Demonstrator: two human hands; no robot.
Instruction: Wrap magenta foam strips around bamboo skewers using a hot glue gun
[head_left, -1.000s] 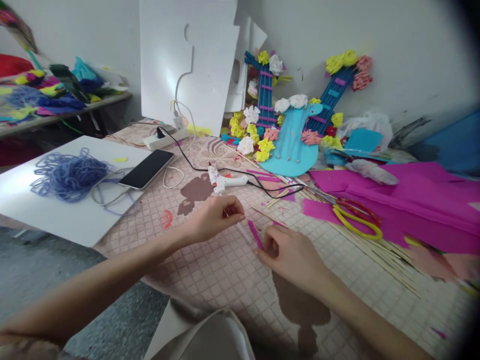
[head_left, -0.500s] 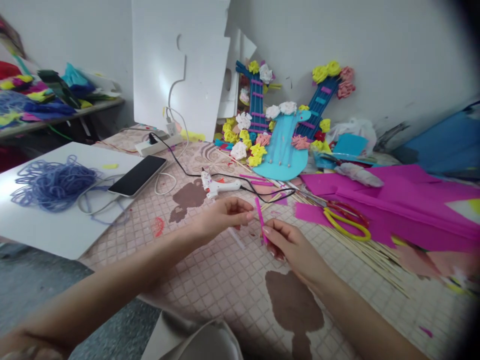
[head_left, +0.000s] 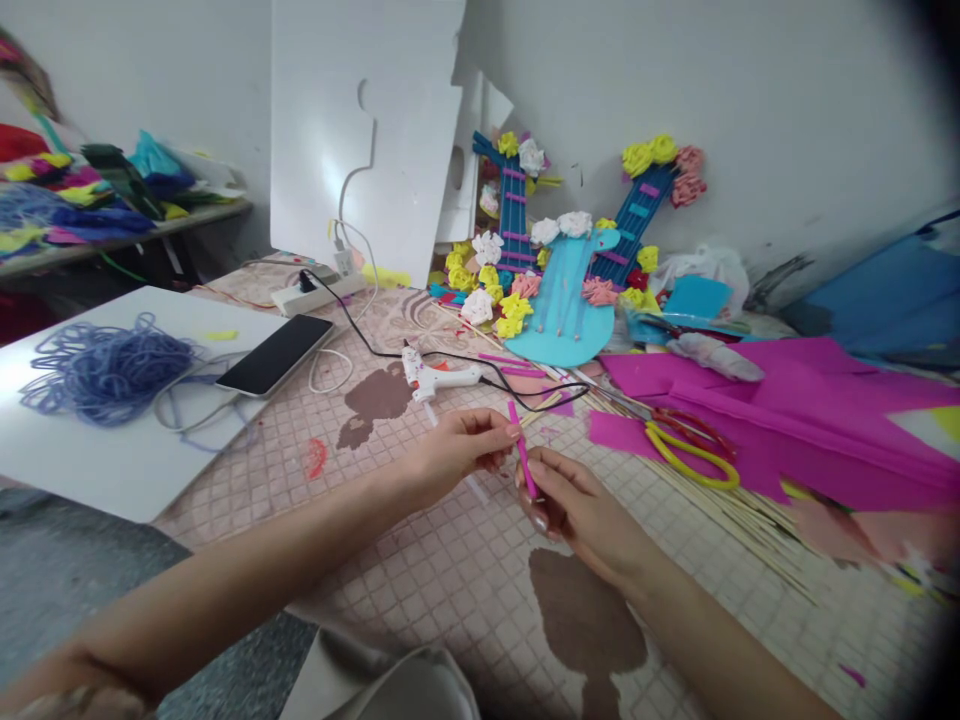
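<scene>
Both hands meet over the middle of the patterned table (head_left: 450, 560). My left hand (head_left: 459, 450) pinches the upper part of a thin pink strip (head_left: 523, 450) between thumb and fingertips. My right hand (head_left: 577, 505) is closed round the strip's lower end, holding it nearly upright just above the table. A white glue gun (head_left: 439, 375) with a black cord lies a little beyond my left hand. Yellow-handled scissors (head_left: 690, 445) rest on pink paper to the right of my right hand.
A black phone (head_left: 274, 355) and a heap of purple loops (head_left: 101, 365) lie on a white board (head_left: 112, 470) at left. Blue paper guitars with paper flowers (head_left: 562, 300) lean at the wall. Pink sheets (head_left: 810, 410) and thin wooden sticks (head_left: 750, 520) cover the right side. A power strip (head_left: 319, 290) sits behind.
The pink strip lay low near the table one second ago; both hands have lifted it and turned it nearly upright. The view has shifted slightly.
</scene>
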